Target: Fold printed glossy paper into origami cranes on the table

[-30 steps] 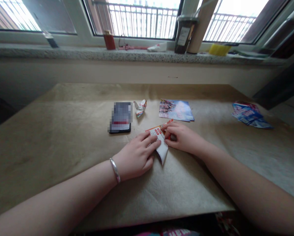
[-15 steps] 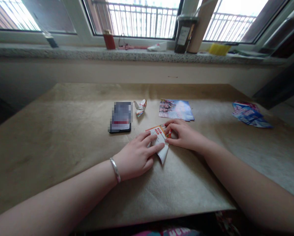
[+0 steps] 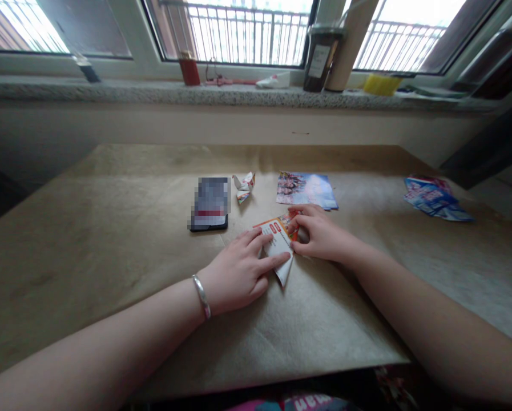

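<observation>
A folded white and orange paper (image 3: 278,242) lies on the brown table sheet (image 3: 110,240). My left hand (image 3: 238,273), with a silver bangle on the wrist, lies flat on the paper's left part, fingers stretched out and pressing it down. My right hand (image 3: 319,233) curls over the paper's right edge, its fingertips pinching the upper right corner. A small folded paper figure (image 3: 244,187) stands beyond the hands. A black phone (image 3: 210,204) lies just left of it.
A colourful printed sheet (image 3: 306,190) lies behind my right hand, and more blue printed sheets (image 3: 431,198) lie at the far right. The stone windowsill (image 3: 153,94) carries a red cup (image 3: 189,70), a dark jar (image 3: 319,60) and a yellow object (image 3: 381,85).
My right fingers have slid up along the paper's right edge toward its upper corner. My left index finger has stretched further right across the paper.
</observation>
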`<state>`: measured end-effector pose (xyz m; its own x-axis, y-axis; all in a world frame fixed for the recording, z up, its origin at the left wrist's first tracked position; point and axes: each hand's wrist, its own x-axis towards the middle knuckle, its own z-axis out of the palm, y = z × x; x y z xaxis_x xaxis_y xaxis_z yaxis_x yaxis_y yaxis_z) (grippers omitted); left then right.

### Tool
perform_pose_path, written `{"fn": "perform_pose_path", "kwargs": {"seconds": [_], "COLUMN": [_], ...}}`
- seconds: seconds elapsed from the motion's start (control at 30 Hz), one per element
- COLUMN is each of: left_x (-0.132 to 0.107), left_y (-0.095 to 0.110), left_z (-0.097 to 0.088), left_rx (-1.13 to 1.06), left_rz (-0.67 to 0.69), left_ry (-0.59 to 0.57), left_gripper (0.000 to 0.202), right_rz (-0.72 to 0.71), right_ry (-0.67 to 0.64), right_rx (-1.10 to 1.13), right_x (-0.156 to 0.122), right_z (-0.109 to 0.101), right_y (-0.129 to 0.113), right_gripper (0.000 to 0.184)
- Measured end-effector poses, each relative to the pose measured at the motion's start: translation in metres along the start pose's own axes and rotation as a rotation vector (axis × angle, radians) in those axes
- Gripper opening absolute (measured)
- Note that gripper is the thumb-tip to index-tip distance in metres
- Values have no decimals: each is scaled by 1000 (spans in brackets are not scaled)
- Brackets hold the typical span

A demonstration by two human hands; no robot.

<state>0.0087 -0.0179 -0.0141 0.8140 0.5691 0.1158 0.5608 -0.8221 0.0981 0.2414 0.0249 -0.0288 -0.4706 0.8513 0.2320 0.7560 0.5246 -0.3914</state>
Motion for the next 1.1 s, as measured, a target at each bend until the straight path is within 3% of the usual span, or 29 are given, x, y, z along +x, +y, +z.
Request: {"fn": "perform_pose_path", "kwargs": {"seconds": [0.83, 0.97, 1.1], "left_x": [0, 1, 0], "left_y": [1, 2, 1], "left_z": [2, 1, 3], "left_rx": [-20, -20, -31], "left_rz": [-15, -28, -62], "left_ry": [-16, -27, -33], "left_gripper": [50, 50, 52], "right_rz": [140, 98, -64], "right_ry": [91, 123, 136], "right_rx": [-133, -154, -137], "right_x": [3, 3, 3], "right_z": [4, 2, 0], "right_y": [17, 14, 13], "right_gripper": [14, 11, 12]}}
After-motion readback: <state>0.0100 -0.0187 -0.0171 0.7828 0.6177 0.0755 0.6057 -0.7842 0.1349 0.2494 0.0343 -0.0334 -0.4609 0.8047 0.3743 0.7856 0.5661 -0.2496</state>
